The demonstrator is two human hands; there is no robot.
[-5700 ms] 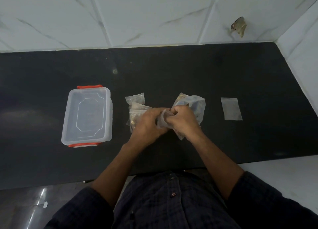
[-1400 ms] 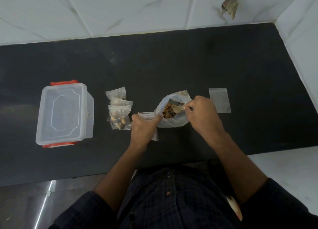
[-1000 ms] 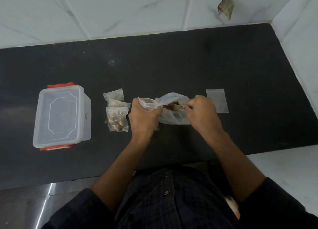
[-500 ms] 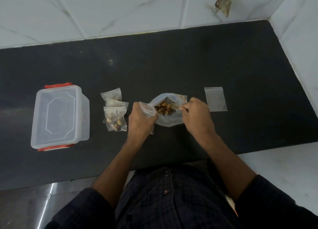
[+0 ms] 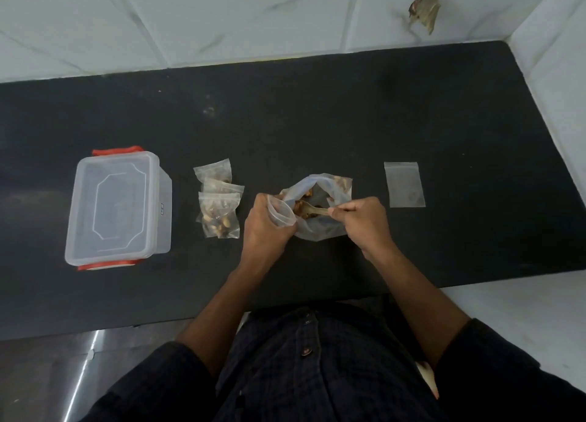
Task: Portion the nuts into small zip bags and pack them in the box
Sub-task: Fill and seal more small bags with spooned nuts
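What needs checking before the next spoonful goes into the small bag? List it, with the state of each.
1. Small zip bag mouth held open by left hand: ok.
2. Spoon gripped by right hand: ok.
3. Spoon loaded with nuts: cannot tell.
4. Big nut bag open, nuts left: ok.
5. Box opened for packing: not ok, lid on.
6. Spare empty bag at hand: ok.
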